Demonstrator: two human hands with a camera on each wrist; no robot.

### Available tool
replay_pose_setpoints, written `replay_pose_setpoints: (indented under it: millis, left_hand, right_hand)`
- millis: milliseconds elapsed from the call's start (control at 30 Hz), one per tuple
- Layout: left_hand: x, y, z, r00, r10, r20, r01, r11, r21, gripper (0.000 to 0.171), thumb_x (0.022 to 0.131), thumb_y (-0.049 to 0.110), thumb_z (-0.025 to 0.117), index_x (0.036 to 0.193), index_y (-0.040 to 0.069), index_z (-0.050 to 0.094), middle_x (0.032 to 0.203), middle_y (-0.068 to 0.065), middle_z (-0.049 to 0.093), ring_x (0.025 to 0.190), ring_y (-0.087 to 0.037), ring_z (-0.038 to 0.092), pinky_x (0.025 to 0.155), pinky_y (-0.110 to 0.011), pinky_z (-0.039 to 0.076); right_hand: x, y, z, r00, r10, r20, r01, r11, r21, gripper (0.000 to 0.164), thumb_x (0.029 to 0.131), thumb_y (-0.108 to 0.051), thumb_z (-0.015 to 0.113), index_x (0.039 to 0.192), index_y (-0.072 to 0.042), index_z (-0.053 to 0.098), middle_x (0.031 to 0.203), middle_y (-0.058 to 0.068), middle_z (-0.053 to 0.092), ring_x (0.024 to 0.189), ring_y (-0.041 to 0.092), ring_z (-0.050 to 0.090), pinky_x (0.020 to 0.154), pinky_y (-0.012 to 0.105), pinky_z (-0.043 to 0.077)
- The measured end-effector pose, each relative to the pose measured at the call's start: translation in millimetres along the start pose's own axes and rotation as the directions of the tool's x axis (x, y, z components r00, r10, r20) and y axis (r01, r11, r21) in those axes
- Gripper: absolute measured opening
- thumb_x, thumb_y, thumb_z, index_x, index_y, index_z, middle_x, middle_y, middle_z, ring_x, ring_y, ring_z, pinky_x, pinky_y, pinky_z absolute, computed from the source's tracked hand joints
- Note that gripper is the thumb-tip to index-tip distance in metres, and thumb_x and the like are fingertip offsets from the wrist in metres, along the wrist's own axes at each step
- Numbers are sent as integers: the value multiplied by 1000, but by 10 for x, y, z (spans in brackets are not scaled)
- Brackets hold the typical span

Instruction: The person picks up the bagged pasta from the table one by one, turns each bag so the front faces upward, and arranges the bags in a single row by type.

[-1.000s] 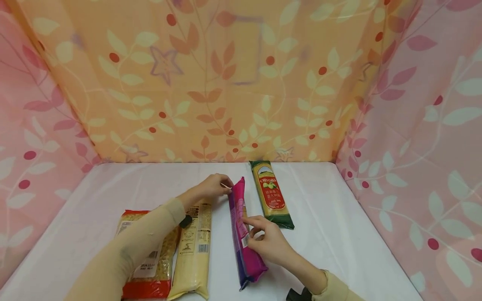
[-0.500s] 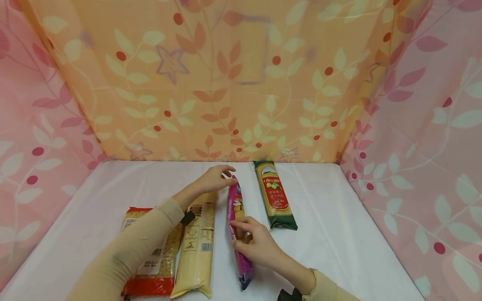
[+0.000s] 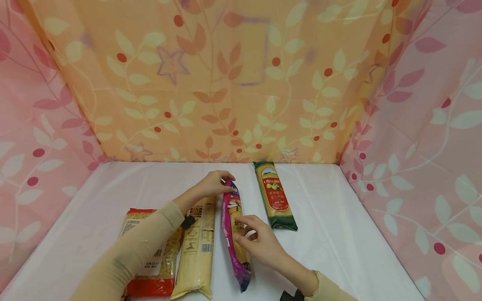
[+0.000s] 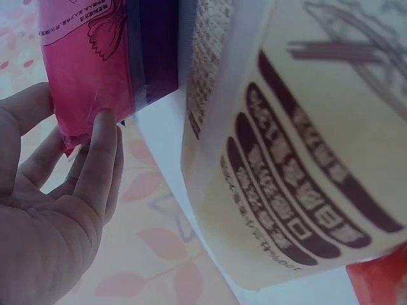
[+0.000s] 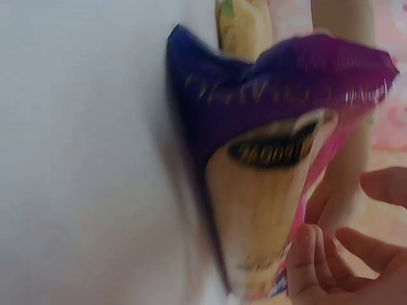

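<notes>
A long pink and purple noodle packet lies tilted on its side mid-table, its see-through front facing up and to the right. My left hand pinches its far end; in the left wrist view, thumb and fingers lie on either side of the pink end. Beside the packet's right side is my right hand, fingers loosely bent and fingertips at the packet. The right wrist view shows the packet's near end with noodles behind the window, and right fingers along its pink edge, thumb apart.
Left of the packet lies a cream noodle packet, and beyond it a red-ended clear bag, partly under the left sleeve. A green and red Olivoilà pasta packet lies to the right. Patterned cloth walls enclose the white table.
The pink packet has rolled from its barcode side onto its edge, then leaned left so its front shows. The right hand's fingers have loosened from its edge; the left hand stays at the far end.
</notes>
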State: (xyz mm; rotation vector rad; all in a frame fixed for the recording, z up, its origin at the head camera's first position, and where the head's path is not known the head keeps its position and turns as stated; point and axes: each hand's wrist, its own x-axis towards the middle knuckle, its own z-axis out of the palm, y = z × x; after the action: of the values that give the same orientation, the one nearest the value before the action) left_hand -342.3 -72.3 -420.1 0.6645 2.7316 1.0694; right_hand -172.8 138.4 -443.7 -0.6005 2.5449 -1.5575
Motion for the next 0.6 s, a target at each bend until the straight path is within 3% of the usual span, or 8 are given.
replay_pose_setpoints:
  millis: [133,300,600]
  left_hand:
    - [-35,-5,-23,1000,-15,5,15,1000,-14,38,94,17,78,128,3,70,117,-13,69,107,-29,68,83,-36,58]
    - [-73,-12,-58,1000,-20,8,20,1000,-8,37,94,15,78,127,1,70,121,-15,69,106,-29,68,85,-38,58]
    - [-134,-61,-104,999,-46,19,46,999,2,31,92,11,79,121,3,72,117,-14,70,97,-24,68,81,-36,57]
  right_hand:
    - [-52,110,-78,995,97,-21,-96,994,45,49,98,-18,73,143,-4,59,135,15,61,95,16,65,75,27,58]
    - [-111,193,-87,970,230,85,-239,963,125,62,98,-17,72,151,3,46,142,23,54,92,20,69,71,34,60]
    - [-46,224,38,948,281,152,-308,931,198,73,96,-15,74,156,5,38,145,24,53,91,22,70,70,38,63]
